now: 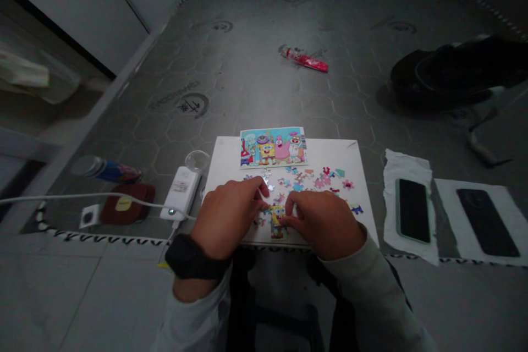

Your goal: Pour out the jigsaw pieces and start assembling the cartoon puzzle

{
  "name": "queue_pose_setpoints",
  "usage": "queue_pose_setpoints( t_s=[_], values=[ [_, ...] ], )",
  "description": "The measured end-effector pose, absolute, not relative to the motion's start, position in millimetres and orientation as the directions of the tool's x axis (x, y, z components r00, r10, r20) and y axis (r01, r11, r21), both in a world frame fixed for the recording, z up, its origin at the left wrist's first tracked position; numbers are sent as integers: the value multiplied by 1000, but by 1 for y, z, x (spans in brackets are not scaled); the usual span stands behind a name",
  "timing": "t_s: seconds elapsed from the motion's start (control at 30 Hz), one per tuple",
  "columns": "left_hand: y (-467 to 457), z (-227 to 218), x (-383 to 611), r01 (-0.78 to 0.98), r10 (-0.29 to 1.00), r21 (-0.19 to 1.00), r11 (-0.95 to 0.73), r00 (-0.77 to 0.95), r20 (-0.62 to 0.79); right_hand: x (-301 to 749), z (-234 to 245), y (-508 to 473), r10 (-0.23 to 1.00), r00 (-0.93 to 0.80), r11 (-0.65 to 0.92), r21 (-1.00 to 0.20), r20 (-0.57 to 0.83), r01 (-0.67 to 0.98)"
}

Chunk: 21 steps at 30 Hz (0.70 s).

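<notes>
A white board (330, 154) lies on a grey mattress in front of me. A colourful cartoon reference picture (273, 147) rests at its far edge. Several loose jigsaw pieces (317, 179) are scattered across its middle. Near the front edge sits a small joined cluster of pieces (278, 219) with a yellow figure. My left hand (229, 214), with a black watch on its wrist, and my right hand (324, 223) rest on either side of that cluster. Both hands have their fingers curled and their fingertips pressing on its pieces.
Two dark phones (413, 210) (487, 221) lie on white cloths at the right. A white charger (180, 192) with cable, a brown pouch (127, 202) and a can (105, 169) sit left. A red tube (304, 59) and a dark bag (449, 71) lie farther back.
</notes>
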<state>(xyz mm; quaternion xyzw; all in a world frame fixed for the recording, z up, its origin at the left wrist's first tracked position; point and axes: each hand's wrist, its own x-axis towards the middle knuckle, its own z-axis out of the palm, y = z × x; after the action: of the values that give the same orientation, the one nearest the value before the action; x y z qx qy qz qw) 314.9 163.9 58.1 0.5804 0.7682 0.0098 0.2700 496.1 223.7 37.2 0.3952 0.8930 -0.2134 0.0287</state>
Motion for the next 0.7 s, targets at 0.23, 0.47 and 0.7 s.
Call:
queue_pose_setpoints(
  t_s=[0.23,0.47,0.7],
  values=[
    [164,58,319,917,903,260,302,-187,-387,496,34,224,696,-684,582,-387,-219,716],
    [166,62,326,919,898,223,326,-227,-377,496,34,223,693,-693,602,-372,-196,707],
    [165,60,323,909,886,240,341,-225,-405,497,33,223,693,-689,597,-367,-212,713]
  ],
)
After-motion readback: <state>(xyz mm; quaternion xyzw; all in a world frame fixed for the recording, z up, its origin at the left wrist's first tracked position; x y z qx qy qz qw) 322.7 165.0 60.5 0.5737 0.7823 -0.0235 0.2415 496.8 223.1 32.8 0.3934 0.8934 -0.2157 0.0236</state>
